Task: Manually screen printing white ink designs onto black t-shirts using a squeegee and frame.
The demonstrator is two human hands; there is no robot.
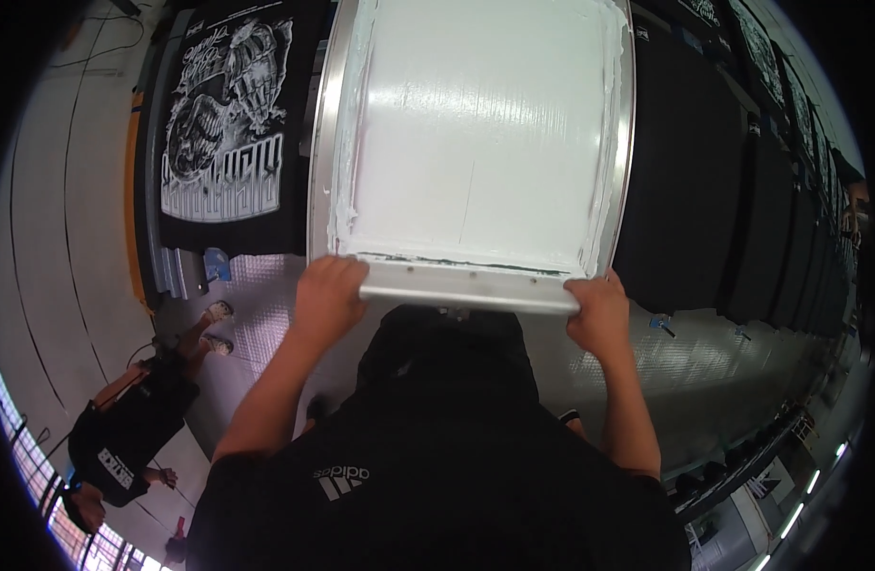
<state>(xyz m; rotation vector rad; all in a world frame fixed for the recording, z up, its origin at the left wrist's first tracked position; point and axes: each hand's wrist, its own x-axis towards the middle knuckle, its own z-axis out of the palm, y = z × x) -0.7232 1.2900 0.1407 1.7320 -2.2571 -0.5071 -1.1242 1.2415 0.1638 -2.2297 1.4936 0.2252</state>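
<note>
A wide silver squeegee (471, 288) with a row of bolts and a thin dark strip along its far side lies across the near end of a screen printing frame (621, 143). My left hand (331, 293) is closed around its left end, and my right hand (597, 309) grips the right end. The mesh (476, 143) beyond is coated in white ink, with thicker ridges down both sides. My palms hide the squeegee's ends and the frame's near corners.
A black shirt with a white print (228, 124) lies on a board to the left. Several black shirts (690, 171) stretch along the right. Another person (138, 428) is at lower left, apart from my hands. Shiny metal flooring (676, 357) runs below.
</note>
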